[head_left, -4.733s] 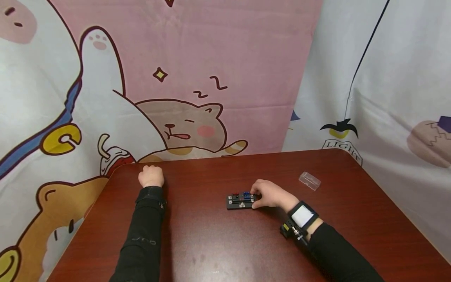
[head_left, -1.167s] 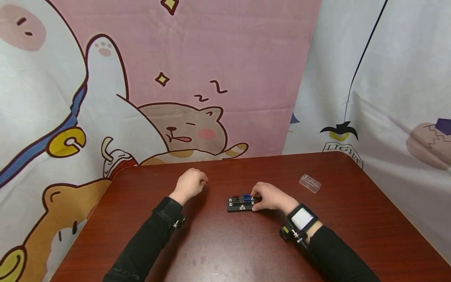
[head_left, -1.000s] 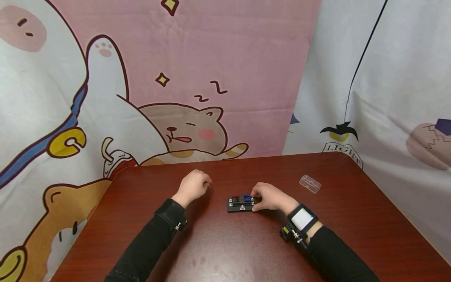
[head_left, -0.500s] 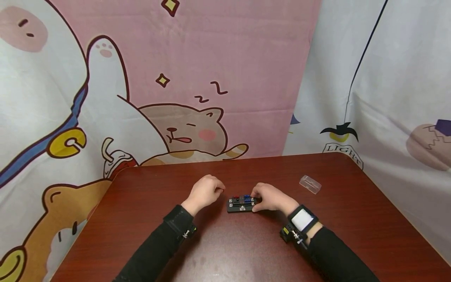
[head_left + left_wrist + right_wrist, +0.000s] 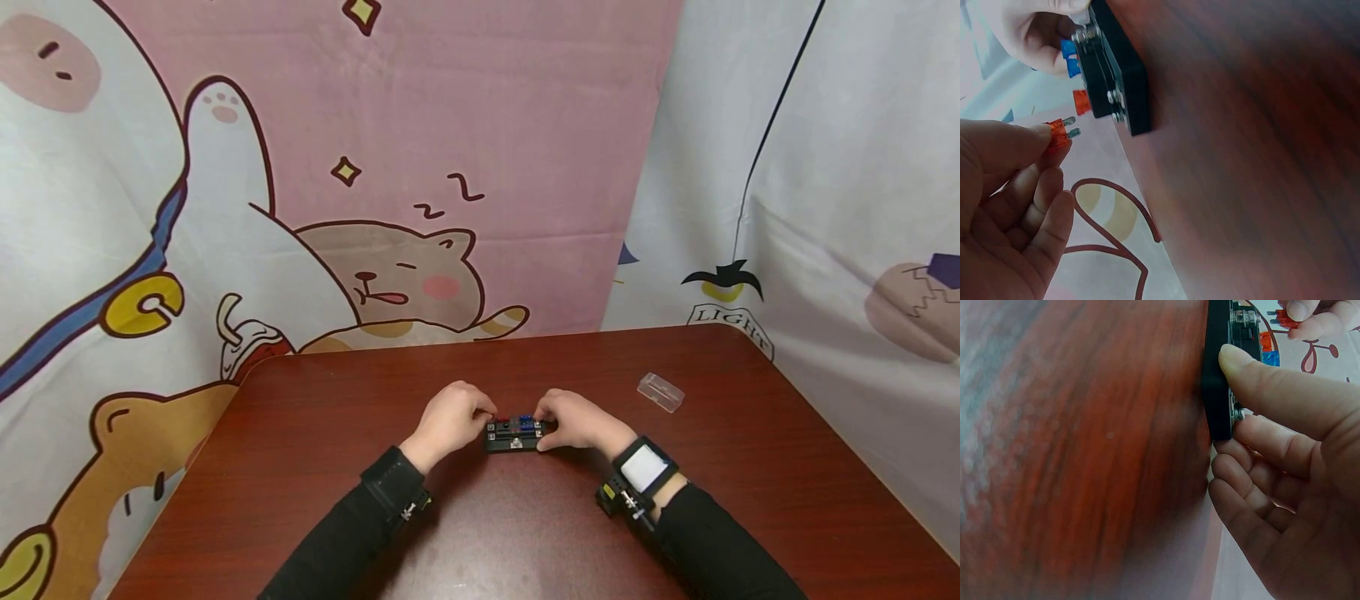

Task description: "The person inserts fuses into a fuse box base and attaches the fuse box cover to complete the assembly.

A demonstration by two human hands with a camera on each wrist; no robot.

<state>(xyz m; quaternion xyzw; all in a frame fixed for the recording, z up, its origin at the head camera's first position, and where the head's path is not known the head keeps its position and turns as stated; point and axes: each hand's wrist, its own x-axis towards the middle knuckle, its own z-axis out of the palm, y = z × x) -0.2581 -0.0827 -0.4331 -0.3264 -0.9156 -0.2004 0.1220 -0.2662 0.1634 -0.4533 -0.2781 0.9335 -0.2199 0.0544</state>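
Note:
A small black fuse block (image 5: 513, 435) lies on the red-brown table (image 5: 480, 525), with a red fuse (image 5: 1082, 101) and blue fuses (image 5: 1069, 56) seated in it. My right hand (image 5: 553, 425) grips the block's right end, thumb (image 5: 1266, 381) on its near edge and the other fingers behind it. My left hand (image 5: 483, 414) is at the block's left end and pinches a loose orange-red blade fuse (image 5: 1059, 132) between thumb and forefinger. Its two prongs point at the block, a short gap away. The right wrist view shows the same fuse (image 5: 1285, 317) just above the block (image 5: 1217, 394).
A clear plastic cover (image 5: 660, 392) lies on the table to the right of my hands. Cartoon-printed cloth (image 5: 375, 208) hangs behind the table and along its right side. The table's left edge (image 5: 180, 467) runs diagonally toward me.
My left hand has slid from the far left of the table rightward to the block's left end. The right hand and the block have stayed put.

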